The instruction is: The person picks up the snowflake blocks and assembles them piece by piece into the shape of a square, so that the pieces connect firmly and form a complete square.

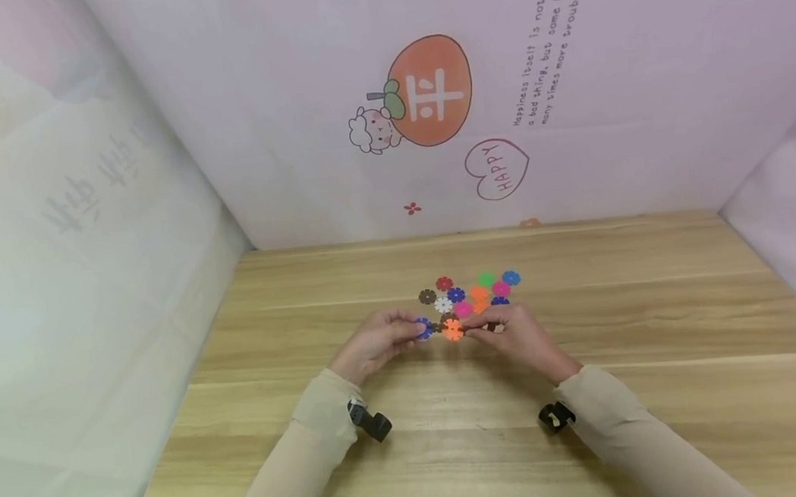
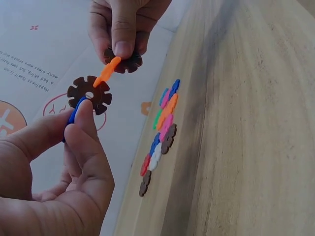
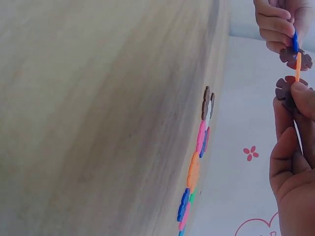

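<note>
With the orange notched disc between them, my left hand pinches a blue disc, my right hand a brown disc, best pressed straight, untwisted.

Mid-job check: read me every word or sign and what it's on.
"HAPPY": inside the heart on the back cloth.
"Happiness itself is not / a bad thing, but some happ / many times more trouble th": back cloth, cut off.
Orange fruit print: sideways white character, apparently "平".
Left cloth: faint characters, blurred.
Discs: no readable text.
</note>
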A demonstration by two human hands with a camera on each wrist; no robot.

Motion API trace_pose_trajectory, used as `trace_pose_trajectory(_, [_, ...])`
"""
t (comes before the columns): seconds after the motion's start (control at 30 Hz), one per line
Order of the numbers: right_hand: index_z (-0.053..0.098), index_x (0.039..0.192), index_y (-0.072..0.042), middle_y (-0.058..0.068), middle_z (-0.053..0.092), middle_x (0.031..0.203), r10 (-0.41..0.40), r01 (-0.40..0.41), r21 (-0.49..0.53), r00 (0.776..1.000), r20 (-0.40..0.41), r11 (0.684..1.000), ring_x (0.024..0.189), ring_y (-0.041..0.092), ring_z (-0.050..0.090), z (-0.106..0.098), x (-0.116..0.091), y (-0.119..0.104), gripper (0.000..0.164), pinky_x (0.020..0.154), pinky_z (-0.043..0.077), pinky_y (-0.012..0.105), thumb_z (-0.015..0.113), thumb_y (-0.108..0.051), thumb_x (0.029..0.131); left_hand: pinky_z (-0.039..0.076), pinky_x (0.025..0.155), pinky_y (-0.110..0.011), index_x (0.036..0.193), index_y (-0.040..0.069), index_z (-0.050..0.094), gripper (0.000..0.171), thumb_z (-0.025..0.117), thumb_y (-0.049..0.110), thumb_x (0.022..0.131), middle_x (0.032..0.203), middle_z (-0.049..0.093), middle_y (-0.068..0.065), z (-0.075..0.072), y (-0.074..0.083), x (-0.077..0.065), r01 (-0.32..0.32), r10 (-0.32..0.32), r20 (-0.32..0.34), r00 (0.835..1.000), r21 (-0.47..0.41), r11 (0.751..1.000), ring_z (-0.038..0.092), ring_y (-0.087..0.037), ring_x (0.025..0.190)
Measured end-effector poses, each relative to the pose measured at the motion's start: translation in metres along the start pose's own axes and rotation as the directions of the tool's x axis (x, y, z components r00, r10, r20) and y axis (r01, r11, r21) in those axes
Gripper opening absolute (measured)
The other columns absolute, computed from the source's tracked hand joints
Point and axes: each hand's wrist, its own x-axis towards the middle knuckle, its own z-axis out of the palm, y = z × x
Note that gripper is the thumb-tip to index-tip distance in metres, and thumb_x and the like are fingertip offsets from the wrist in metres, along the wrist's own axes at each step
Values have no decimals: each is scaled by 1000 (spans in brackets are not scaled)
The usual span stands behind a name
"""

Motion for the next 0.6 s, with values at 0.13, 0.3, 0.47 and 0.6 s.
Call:
trace_pose_trajectory(0.13, [79, 95, -16, -4, 74, 86, -17, 17, 23, 1000, -17, 1000, 75, 7, 60, -3, 1, 0, 12, 61, 54, 22, 77, -9, 84, 57, 85, -28, 97, 3, 60, 12, 66, -1, 88, 94, 68, -7, 0, -1, -1, 13, -14, 25, 1000, 13, 1000, 68, -16, 86])
trace_pose_trajectory(0.3, [78, 96, -18, -6, 75, 90, -59, 59, 2, 998, 10, 998, 76, 7, 60, -7, 2, 3, 13, 64, 54, 24, 76, -10, 86, 55, 98, -37, 103, 1, 60, 15, 65, 0, 90, 100, 67, -8, 2, -4, -2, 13, -15, 73, 997, 21, 1000, 68, -17, 91])
trace_pose_trajectory(0.47, [76, 100, -18, -6, 74, 94, -69, 68, 27, 995, 71, 997, 80, 13, 61, -10, 2, 10, 18, 68, 54, 26, 74, -6, 86, 56, 96, -37, 113, -4, 62, 22, 64, 6, 93, 102, 69, -9, 3, -9, -1, 13, -19, 110, 994, 57, 998, 69, -18, 92])
trace_pose_trajectory(0.6, [76, 100, -16, -3, 74, 96, -57, 53, 42, 993, 103, 998, 83, 17, 64, -9, 2, 12, 18, 70, 55, 26, 73, -6, 87, 56, 94, -35, 116, -5, 63, 26, 62, 12, 96, 105, 71, -10, 6, -15, -1, 4, -21, 118, 993, 140, 990, 69, -16, 93])
